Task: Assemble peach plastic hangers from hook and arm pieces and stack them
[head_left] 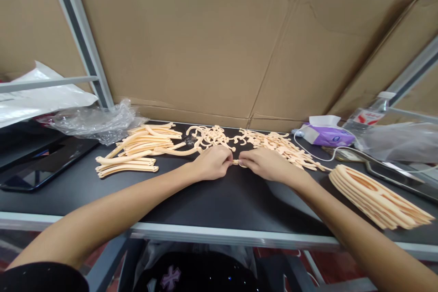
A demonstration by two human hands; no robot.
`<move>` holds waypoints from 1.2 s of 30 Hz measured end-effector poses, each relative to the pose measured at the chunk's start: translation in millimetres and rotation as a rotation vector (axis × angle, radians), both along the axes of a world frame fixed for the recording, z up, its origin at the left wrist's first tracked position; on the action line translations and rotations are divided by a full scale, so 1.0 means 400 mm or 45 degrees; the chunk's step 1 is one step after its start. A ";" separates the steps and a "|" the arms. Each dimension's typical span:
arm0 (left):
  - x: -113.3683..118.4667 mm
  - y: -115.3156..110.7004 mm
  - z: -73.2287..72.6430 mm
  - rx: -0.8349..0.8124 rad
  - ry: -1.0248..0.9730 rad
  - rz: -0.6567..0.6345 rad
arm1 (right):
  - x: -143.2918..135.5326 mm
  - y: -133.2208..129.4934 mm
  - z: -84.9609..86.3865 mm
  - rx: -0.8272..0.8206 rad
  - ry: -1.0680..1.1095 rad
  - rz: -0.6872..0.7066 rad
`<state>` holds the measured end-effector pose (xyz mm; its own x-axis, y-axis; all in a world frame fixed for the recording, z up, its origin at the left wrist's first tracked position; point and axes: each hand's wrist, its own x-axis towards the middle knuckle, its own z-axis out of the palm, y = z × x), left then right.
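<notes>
Left hand and right hand pinch a small pale piece between them, just below the frame's centre. At right, the bottle bears a red-and-white label and the purple pack a round mark, their lettering too small to read.

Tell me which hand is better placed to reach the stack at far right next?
Probably the right hand: it is nearer the stack than the left hand is. Both appear to hold a small piece.

Left hand, right hand pinching, close together
</notes>
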<state>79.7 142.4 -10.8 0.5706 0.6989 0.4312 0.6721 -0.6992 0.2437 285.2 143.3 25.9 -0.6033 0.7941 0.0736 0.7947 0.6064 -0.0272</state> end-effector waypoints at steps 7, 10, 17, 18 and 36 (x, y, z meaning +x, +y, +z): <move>-0.002 0.003 -0.002 0.004 0.002 0.001 | -0.011 -0.027 0.001 0.236 -0.234 0.055; -0.002 0.003 -0.004 0.006 0.001 -0.004 | -0.012 -0.033 -0.001 0.276 -0.294 0.049; -0.005 -0.002 0.001 0.010 0.010 0.001 | -0.011 -0.042 -0.008 0.328 -0.327 0.041; -0.005 -0.004 0.003 0.013 0.013 -0.001 | -0.010 -0.042 -0.010 0.329 -0.306 0.042; 0.004 -0.045 0.019 0.774 0.127 0.050 | 0.052 0.038 -0.043 0.290 0.824 -0.089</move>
